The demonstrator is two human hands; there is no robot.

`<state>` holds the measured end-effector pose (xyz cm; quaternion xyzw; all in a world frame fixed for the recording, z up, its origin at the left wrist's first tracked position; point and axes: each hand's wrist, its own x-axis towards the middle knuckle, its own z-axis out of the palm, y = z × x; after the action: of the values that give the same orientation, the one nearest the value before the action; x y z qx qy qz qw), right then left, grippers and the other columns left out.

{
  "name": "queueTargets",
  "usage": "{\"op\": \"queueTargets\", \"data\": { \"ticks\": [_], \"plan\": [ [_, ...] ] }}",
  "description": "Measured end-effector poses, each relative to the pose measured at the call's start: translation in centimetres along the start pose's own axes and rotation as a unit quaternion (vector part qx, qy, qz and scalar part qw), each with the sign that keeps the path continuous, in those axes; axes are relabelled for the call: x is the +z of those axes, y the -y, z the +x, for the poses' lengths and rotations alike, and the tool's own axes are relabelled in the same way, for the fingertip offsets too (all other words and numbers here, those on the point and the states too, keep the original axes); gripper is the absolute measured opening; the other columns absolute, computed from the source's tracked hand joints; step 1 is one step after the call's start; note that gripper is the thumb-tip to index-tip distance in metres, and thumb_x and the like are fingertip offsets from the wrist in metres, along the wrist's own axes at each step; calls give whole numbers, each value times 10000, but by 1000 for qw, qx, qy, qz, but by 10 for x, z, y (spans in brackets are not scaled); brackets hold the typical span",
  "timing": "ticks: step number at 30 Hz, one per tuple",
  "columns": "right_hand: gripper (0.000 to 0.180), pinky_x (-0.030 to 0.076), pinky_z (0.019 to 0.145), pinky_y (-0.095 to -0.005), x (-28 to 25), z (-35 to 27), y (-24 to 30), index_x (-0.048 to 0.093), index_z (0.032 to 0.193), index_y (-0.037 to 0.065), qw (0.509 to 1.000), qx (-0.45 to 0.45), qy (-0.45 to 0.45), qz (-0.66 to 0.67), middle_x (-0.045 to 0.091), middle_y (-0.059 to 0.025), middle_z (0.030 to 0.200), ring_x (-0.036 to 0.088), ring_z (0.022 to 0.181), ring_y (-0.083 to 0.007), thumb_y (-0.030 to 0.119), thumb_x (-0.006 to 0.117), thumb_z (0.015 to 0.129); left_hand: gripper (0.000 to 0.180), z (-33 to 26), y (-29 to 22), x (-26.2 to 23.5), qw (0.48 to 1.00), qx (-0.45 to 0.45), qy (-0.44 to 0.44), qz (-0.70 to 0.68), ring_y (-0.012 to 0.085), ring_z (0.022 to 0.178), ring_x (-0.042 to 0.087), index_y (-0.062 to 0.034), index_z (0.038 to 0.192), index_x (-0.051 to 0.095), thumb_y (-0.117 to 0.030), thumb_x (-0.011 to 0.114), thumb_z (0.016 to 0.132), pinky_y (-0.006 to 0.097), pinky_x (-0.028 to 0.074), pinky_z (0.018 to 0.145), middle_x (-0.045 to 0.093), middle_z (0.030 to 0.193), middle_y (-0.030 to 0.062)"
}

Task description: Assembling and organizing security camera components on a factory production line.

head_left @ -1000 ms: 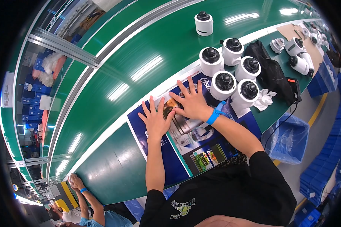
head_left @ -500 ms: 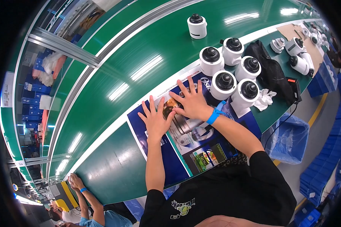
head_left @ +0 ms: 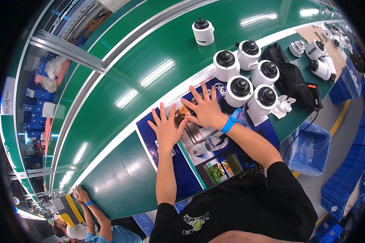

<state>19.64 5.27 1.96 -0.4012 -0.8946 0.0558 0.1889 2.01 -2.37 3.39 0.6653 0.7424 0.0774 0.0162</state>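
Observation:
My left hand [head_left: 167, 130] and my right hand [head_left: 207, 111] lie flat with fingers spread on a glossy printed sheet [head_left: 190, 178] in dark blue with colour pictures. The two thumbs nearly meet in the middle of it. Neither hand holds anything. A blue band circles my right wrist. Just right of my right hand stands a group of several white cylindrical housings with ribbed black tops, the nearest being one white housing [head_left: 236, 96]. Another [head_left: 259, 106] stands beside it at the sheet's right part.
One white housing [head_left: 203, 36] stands on the green conveyor belt [head_left: 166, 52] beyond the bench. To the right lie a black cloth [head_left: 286, 69], crumpled white paper [head_left: 284, 106] and more white parts. A blue lined bin [head_left: 308, 150] stands below. A co-worker's hand [head_left: 82, 195] is far left.
The lone white housing on the conveyor belt has shifted slightly to the left and a little nearer. My hands and the sheet stay where they were.

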Motion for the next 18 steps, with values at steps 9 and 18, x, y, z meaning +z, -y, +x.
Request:
{"op": "queueTargets", "data": {
  "ticks": [9,18],
  "plan": [
    [624,163,1010,-743,1,0,0,524,1350,274,1000,-2,-10,1,226,-177,1535,101,1388,-518,601,561,819,711,0,0,0,1000,3,-4,-2,470,1411,114,-243,1404,461,-627,581,817,745,123,1018,208,1551,150],
    [629,159,1011,-744,0,0,0,513,1358,281,1000,1,-2,-1,228,-177,1534,104,1387,-522,604,557,820,719,0,0,-1,1000,2,1,-3,471,1411,114,-241,1405,460,-632,582,815,745,120,1019,202,1554,150]
  ]
}}
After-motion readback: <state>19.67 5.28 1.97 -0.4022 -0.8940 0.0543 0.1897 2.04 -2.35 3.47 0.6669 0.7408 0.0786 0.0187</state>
